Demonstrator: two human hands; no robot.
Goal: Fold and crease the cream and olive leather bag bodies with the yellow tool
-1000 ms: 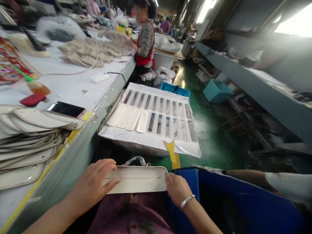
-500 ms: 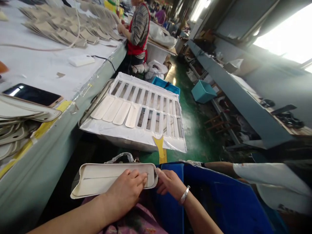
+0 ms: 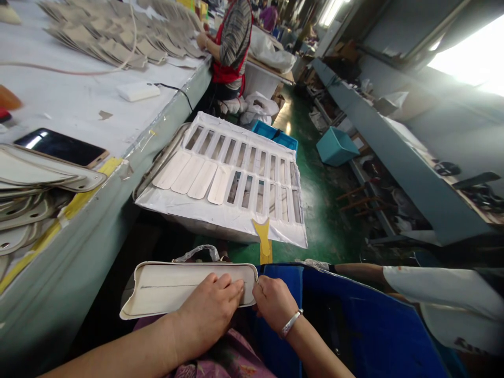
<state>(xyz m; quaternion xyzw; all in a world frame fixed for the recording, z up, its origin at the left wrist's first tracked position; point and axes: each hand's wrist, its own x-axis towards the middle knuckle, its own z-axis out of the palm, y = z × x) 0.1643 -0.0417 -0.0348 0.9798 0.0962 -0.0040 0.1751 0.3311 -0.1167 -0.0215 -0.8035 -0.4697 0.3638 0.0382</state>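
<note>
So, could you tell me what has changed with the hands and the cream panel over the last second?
The left hand slid along the cream panel from its left end to its right end, beside the right hand. The right hand kept its pinch on the panel's right edge. The slotted tray and its four strips are unchanged.

Long cream leather piece [image 3: 173, 286], rounded ends, slit along its middle, flat across the lap.
</note>
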